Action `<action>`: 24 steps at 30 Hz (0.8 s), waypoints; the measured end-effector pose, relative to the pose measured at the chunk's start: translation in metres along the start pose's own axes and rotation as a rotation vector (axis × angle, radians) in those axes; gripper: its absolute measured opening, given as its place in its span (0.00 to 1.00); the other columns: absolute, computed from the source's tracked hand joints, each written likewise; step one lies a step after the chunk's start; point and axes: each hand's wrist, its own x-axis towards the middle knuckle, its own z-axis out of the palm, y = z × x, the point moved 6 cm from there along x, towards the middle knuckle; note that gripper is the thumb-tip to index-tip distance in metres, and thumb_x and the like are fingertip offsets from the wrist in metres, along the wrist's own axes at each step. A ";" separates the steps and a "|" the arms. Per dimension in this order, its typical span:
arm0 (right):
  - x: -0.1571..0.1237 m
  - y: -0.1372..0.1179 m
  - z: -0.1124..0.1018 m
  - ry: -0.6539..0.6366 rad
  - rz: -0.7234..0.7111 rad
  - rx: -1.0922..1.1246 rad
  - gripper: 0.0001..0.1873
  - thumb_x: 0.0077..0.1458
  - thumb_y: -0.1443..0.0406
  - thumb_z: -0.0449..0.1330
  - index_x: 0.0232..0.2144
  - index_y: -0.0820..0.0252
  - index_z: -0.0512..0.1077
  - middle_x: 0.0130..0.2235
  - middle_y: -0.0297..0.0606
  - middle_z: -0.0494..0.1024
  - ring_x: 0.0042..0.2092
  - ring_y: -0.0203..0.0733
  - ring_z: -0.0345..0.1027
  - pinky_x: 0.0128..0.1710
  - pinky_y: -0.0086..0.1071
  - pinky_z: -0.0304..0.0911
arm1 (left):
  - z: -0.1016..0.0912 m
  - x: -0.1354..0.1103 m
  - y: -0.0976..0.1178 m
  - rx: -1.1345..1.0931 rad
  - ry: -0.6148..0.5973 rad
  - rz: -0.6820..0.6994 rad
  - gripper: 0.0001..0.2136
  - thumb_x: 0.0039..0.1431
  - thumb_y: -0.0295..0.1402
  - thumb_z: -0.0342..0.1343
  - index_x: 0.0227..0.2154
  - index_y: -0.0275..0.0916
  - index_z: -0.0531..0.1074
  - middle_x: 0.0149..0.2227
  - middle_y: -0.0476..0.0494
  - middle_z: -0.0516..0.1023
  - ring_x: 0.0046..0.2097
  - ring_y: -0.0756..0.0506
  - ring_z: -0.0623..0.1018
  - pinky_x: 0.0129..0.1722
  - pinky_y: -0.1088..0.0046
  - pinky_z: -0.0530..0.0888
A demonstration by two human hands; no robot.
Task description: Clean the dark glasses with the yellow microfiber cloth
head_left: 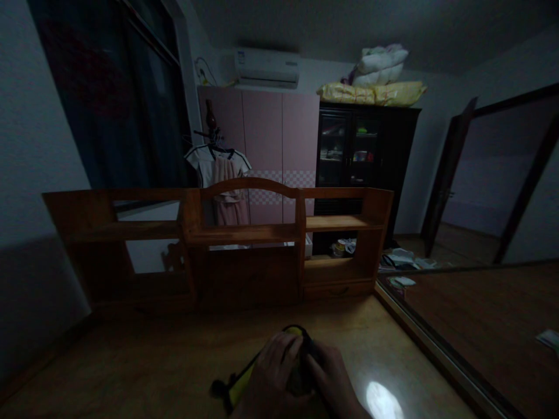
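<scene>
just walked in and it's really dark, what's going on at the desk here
A person holds a yellow and black object low over a wooden desk. The left hand wraps over its top and the right hand closes on its right side. What the object is cannot be told in this dim light. A wooden shelf unit stands at the back of the desk, and a spot of light falls just right of the hands.

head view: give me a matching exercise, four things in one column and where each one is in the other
Things:
1. yellow and black object
2. air conditioner
3. bedding bundles
4. hanging clothes

Places:
A. on top of the dark cabinet
B. held by the left hand and right hand, over the desk
C. on the wall above the pink wardrobe
D. in front of the pink wardrobe

Pairs: 1-B, 2-C, 3-A, 4-D
</scene>
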 end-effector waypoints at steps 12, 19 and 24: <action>-0.003 0.011 0.017 -0.194 0.189 0.538 0.31 0.39 0.73 0.58 0.50 0.58 0.74 0.50 0.39 0.79 0.54 0.53 0.69 0.56 0.43 0.61 | -0.002 -0.002 0.001 0.025 0.039 0.020 0.35 0.48 0.47 0.59 0.55 0.29 0.62 0.47 0.31 0.75 0.49 0.35 0.76 0.49 0.58 0.76; -0.005 0.011 0.017 -0.181 0.140 0.540 0.28 0.48 0.67 0.60 0.54 0.55 0.70 0.54 0.41 0.75 0.58 0.52 0.65 0.59 0.46 0.58 | -0.007 0.002 0.006 0.039 0.026 0.072 0.34 0.49 0.46 0.60 0.56 0.31 0.63 0.48 0.32 0.75 0.49 0.36 0.76 0.50 0.59 0.75; -0.004 0.029 0.008 -0.046 0.038 0.198 0.26 0.53 0.60 0.60 0.55 0.54 0.69 0.57 0.44 0.72 0.60 0.54 0.61 0.62 0.49 0.52 | -0.002 0.000 0.005 0.018 -0.030 0.025 0.37 0.48 0.48 0.63 0.57 0.32 0.62 0.49 0.33 0.73 0.51 0.36 0.74 0.52 0.58 0.73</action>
